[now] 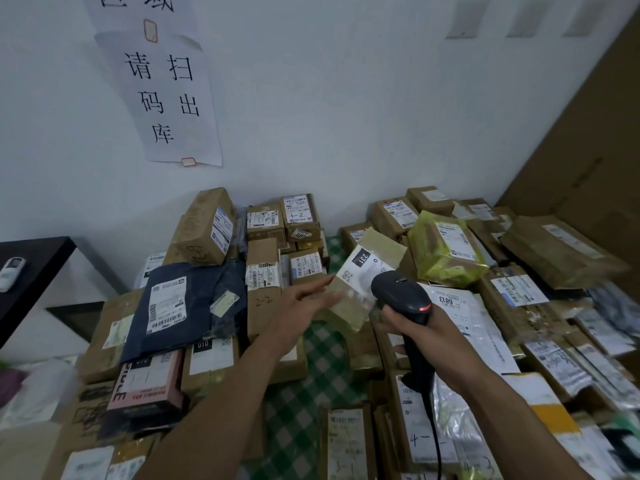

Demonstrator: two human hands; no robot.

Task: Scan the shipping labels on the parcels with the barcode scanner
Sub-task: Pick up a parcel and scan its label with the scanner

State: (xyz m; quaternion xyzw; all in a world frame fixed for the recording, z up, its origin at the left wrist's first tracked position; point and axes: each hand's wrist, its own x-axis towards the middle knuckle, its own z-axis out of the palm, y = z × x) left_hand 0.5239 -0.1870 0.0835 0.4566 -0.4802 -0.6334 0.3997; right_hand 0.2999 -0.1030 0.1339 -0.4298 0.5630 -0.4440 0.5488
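Note:
My left hand (304, 303) holds a flat tan parcel (349, 306) by its left edge, lifted and tilted above the pile. Its white shipping label (362, 271), marked 231, faces me. My right hand (426, 337) grips the handle of a black barcode scanner (401, 292). The scanner's head sits just right of the label and a small red light glows on it. Its black cable (433, 420) hangs down toward me. My left thumb is hidden.
Several labelled cardboard parcels and mailers cover a green checked cloth (311, 393): a dark blue mailer (180, 306) on the left, a yellow-green bag (446, 251) on the right. A black side table (31, 265) stands far left, a paper sign (166, 95) hangs on the wall.

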